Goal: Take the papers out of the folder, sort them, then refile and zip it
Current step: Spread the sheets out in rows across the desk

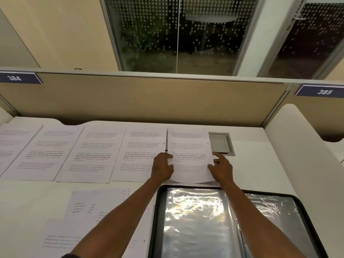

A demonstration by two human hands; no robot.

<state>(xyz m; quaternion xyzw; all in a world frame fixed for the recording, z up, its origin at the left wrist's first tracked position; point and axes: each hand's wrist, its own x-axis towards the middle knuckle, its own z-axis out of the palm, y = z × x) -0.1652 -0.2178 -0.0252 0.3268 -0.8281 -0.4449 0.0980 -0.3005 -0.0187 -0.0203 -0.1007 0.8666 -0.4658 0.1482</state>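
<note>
Folder (232,220) lying unzipped lower right on desk (279,164) | sorting step: both hands, left hand (162,167) and right hand (221,167), fingers pinching a sheet (189,155) at row's right end | next I'd guess: lay it flat, aligned.

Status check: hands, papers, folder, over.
Left hand and right hand both gripping one sheet at the right end of the row. Folder open, sleeves look empty. Nothing blocking.

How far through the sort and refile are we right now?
Done: folder lies open with empty-looking sleeves, and a row of sheets is laid out along the desk. In hand: left hand and right hand hold a sheet at the row's right end. Left: loose pages nearer, refiling, zipping.
</note>
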